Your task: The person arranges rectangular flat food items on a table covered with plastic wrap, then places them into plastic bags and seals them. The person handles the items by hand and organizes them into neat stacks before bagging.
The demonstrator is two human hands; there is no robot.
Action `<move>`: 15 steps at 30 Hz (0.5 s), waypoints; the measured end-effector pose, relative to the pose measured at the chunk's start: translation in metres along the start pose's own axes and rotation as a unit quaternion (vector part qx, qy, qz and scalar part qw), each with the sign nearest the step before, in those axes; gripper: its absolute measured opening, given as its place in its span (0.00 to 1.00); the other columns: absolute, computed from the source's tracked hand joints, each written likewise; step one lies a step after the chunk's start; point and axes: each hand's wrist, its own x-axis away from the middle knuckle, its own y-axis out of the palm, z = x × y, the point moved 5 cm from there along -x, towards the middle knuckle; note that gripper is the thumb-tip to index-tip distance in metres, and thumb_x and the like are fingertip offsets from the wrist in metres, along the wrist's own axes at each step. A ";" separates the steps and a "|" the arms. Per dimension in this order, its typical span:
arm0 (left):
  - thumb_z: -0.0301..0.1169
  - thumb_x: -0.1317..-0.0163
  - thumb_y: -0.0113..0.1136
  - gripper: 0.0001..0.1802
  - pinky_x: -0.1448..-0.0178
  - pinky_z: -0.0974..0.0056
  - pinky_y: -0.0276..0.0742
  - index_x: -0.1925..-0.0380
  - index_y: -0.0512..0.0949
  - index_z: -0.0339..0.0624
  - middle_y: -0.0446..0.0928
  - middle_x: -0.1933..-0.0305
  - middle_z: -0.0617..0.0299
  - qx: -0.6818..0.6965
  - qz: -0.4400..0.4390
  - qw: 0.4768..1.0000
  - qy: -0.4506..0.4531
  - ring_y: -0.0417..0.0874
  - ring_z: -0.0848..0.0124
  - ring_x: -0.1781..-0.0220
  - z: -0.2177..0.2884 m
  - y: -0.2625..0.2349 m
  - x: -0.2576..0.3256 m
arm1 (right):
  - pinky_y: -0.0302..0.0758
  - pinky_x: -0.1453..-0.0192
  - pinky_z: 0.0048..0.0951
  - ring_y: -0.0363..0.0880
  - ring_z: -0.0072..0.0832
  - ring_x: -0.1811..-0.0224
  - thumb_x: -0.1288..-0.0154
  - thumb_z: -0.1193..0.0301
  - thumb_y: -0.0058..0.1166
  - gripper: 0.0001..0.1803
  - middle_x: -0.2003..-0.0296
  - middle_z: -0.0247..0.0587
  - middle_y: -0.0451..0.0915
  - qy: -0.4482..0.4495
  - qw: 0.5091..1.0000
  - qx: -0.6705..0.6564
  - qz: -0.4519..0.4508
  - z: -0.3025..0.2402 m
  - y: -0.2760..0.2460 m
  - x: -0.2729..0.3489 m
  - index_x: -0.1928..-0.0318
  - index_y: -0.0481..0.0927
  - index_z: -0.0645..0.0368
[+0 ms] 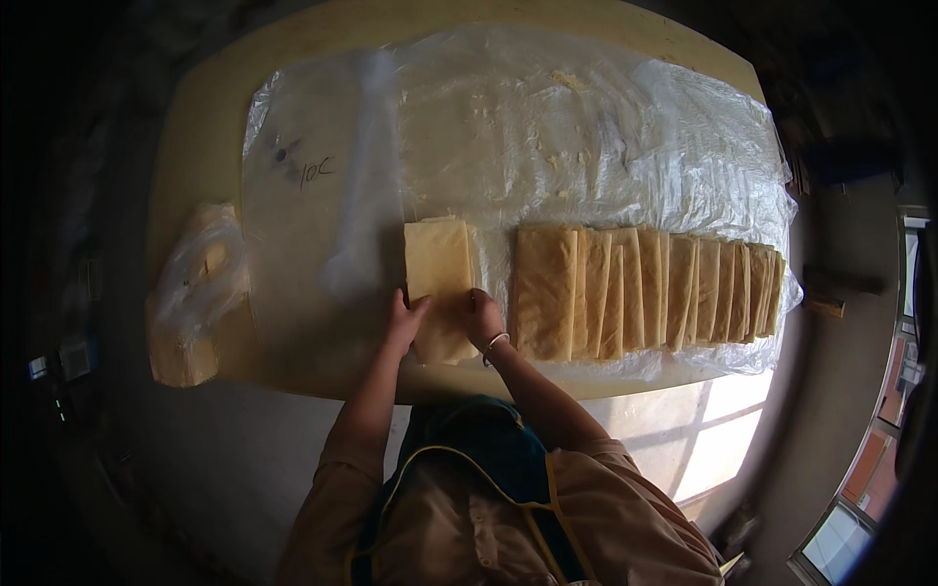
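A folded tan sheet bundle (440,269), thin and slightly wrinkled, lies near the front edge of the table, in the middle. My left hand (405,320) grips its left edge, the thumb laid over the top. On the opposite edge my right hand (483,320) is closed with curled fingers, a bracelet on that wrist; its fingertips are partly hidden. To the right, a row of similar folded tan sheets (547,293) overlaps one on another towards the table's right end. A narrow gap separates this row from the bundle between my hands.
Clear plastic sheeting (479,127) covers much of the pale table (200,127), crumpled towards the right and marked with dark handwriting at the left. A plastic-wrapped tan bundle (200,283) lies at the left end. Sunlight falls on the floor (694,439) by the right front.
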 end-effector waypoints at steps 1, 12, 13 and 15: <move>0.42 0.38 0.72 0.42 0.31 0.54 0.69 0.33 0.63 0.30 0.74 0.37 0.43 0.045 0.013 0.999 0.017 0.75 0.54 0.35 -0.002 0.005 -0.001 | 0.76 0.45 0.46 0.78 0.58 0.52 0.40 0.70 0.62 0.20 0.56 0.58 0.81 -0.056 0.997 -0.022 0.040 -0.003 -0.011 0.009 0.47 0.79 0.63; 0.26 0.50 0.73 0.40 0.34 0.48 0.71 0.35 0.68 0.42 0.73 0.41 0.46 -0.278 0.251 0.883 0.284 0.74 0.48 0.38 0.063 0.018 0.054 | 0.70 0.41 0.48 0.75 0.46 0.45 0.43 0.66 0.63 0.28 0.50 0.41 0.79 0.094 0.932 0.195 0.291 0.064 -0.165 0.068 0.41 0.73 0.50; 0.23 0.51 0.72 0.36 0.39 0.49 0.74 0.39 0.72 0.45 0.74 0.44 0.49 -0.246 0.208 0.887 0.332 0.76 0.50 0.42 0.071 0.031 0.062 | 0.71 0.41 0.47 0.76 0.47 0.46 0.43 0.65 0.63 0.26 0.51 0.42 0.79 0.082 0.932 0.205 0.286 0.067 -0.162 0.064 0.43 0.75 0.50; 0.21 0.48 0.67 0.24 0.42 0.52 0.77 0.49 0.76 0.42 0.77 0.49 0.50 -0.183 0.058 0.894 0.404 0.79 0.50 0.46 0.081 0.069 0.072 | 0.72 0.43 0.47 0.77 0.47 0.48 0.44 0.65 0.63 0.22 0.54 0.43 0.81 0.071 0.933 0.220 0.276 0.074 -0.153 0.056 0.48 0.77 0.52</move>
